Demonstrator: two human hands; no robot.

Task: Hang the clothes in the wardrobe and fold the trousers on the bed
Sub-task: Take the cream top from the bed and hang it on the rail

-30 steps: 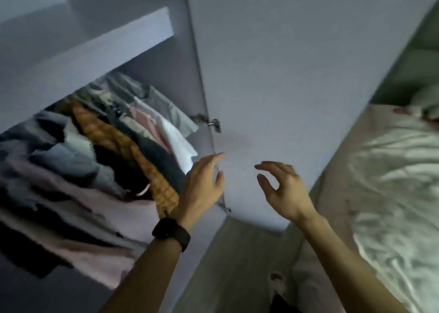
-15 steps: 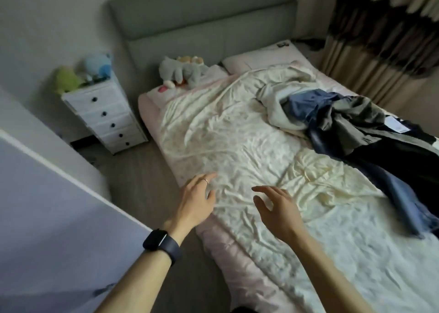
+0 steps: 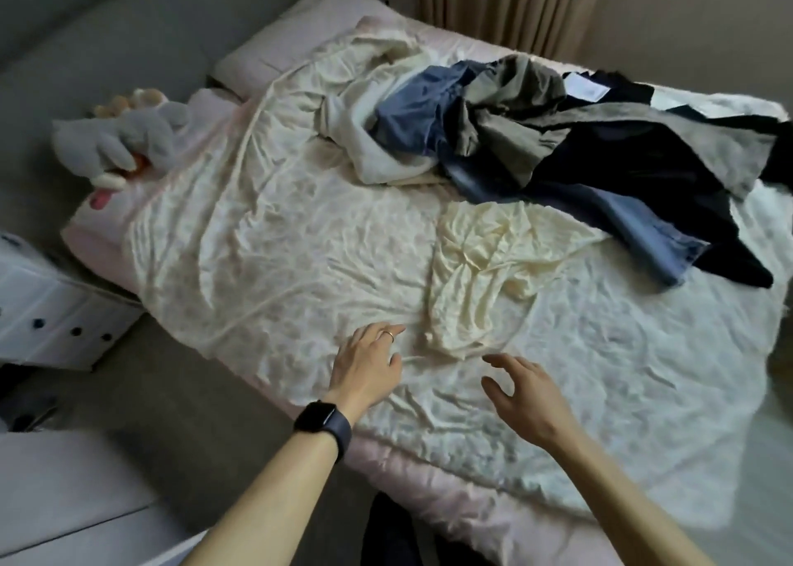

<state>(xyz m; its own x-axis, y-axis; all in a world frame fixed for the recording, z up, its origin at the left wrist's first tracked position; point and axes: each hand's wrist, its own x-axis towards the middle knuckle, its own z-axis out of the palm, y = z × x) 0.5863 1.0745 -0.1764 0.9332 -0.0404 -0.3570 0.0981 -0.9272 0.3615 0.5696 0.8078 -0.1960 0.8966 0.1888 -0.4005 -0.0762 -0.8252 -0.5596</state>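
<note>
- Step in hand, as judged: a reach for the next piece of clothing on the bed [image 3: 266, 273]; nothing is picked up yet.
- Left hand [image 3: 364, 363]: fingers are spread and relaxed, nothing is held. It is placed low over the sheet, just beside the near-left edge of the cream garment [image 3: 476, 273]. Whether the sheet is touched cannot be told.
- Right hand [image 3: 528, 398]: fingers are loosely curved, thumb apart, nothing is gripped. It is held over the sheet, near the near edge of the same garment.
- Cream garment: laid crumpled approx. in the middle of the bed, between the hands and the pile of clothes [image 3: 536, 136]. Its kind (top or trousers) cannot be told.
- Pile: at the far-right part of the bed. A blue piece [image 3: 635, 226], prob. jeans, a black piece [image 3: 622, 162], a grey-green piece [image 3: 510, 106] and a white piece [image 3: 369, 136] are tangled and overlapping.
- Wardrobe is not seen w/ certainty here; most of the task is judged as not yet done.
- Next move, as judged: the cream garment is to be pinched at 2 points w/ both hands, lifted and shaken open, so that its kind is known. Then either a hanger is needed, or it is to be spread flat on the sheet for folding.
- Thin, soft cloth is expected: the sheet may be dragged up with it, so the grip should be taken on the garment only.
</note>
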